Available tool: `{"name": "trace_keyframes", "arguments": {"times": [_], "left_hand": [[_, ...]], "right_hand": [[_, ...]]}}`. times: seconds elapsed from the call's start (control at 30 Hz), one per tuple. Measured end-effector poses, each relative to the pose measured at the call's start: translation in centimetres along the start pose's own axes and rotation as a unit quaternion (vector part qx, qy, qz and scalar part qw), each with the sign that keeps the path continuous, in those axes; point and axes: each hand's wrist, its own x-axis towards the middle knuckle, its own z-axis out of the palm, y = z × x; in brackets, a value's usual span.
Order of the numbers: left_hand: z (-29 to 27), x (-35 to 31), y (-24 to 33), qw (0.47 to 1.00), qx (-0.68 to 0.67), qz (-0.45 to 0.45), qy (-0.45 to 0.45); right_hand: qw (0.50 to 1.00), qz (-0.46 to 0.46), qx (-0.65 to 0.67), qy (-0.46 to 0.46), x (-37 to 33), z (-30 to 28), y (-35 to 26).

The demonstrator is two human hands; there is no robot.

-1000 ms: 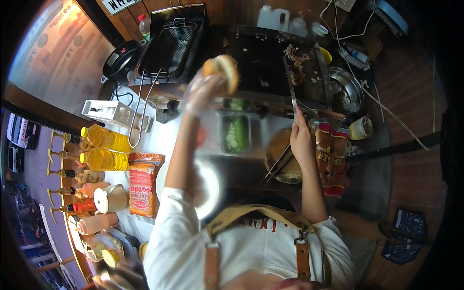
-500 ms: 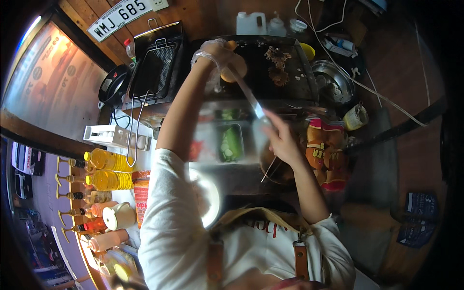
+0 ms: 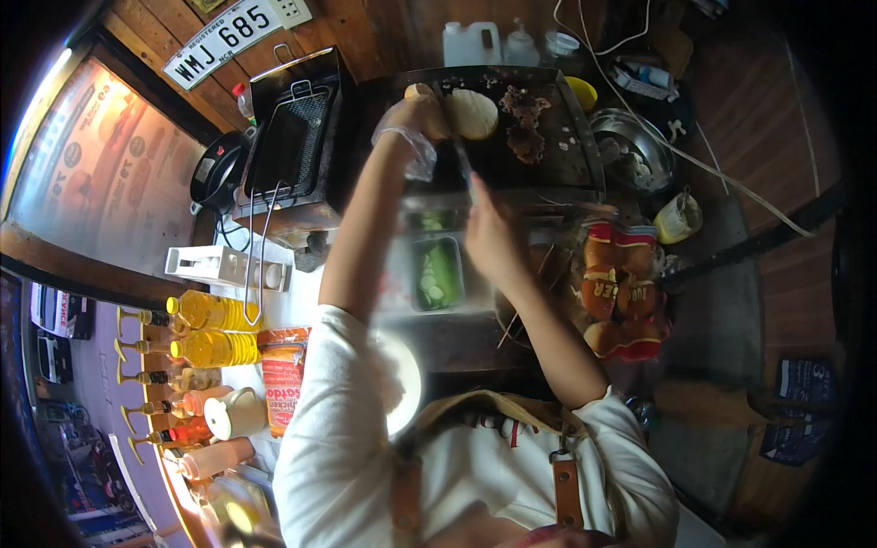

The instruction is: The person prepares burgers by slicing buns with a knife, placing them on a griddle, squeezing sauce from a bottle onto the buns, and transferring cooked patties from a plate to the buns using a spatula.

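My left hand (image 3: pixel 416 117), in a clear plastic glove, is closed over a burger bun piece (image 3: pixel 419 91) on the black griddle (image 3: pixel 384 96). Most of that piece is hidden under the fingers. Just right of it a bun half (image 3: pixel 473 114) lies with its pale cut face up. In my right hand (image 3: pixel 493 233) is the handle of a long, narrow-bladed knife (image 3: pixel 459 146). Its blade points away from me, between the gloved hand and the pale bun half. Browned meat scraps (image 3: pixel 525 114) and a browned patty (image 3: pixel 525 144) lie farther right on the griddle.
Below the griddle sits a metal tray with green cucumber (image 3: pixel 438 274). Bagged buns (image 3: pixel 626 292) are at right, near a steel bowl (image 3: pixel 630 151). A fryer with a wire basket (image 3: pixel 301 128) stands left. Oil bottles (image 3: pixel 215 349) and a white bowl (image 3: pixel 413 384) are nearer me.
The bun's tan outside faced up before; now a pale cut face shows to its right. My right hand has moved left and slightly away from me, and the knife stands steeper.
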Motion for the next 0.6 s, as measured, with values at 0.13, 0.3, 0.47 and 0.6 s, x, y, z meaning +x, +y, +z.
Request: {"name": "trace_keyframes", "arguments": {"times": [0.13, 0.3, 0.47, 0.6], "left_hand": [[0.8, 1.8, -2.6, 0.997, 0.019, 0.071, -0.025], [0.8, 1.0, -0.8, 0.832, 0.534, 0.150, -0.009], [-0.6, 1.3, -1.4, 0.996, 0.015, -0.023, 0.080], [0.5, 0.8, 2.8, 0.995, -0.065, -0.025, 0.069]], "right_hand": [[0.994, 0.021, -0.109, -0.012, 1.9, 1.0, 0.0], [0.988, -0.024, -0.152, 0.004, 1.0, 2.1, 1.0], [0.992, -0.021, -0.122, -0.003, 3.4, 3.3, 1.1], [0.996, -0.042, -0.050, 0.054, 3.8, 1.6, 2.7]]}}
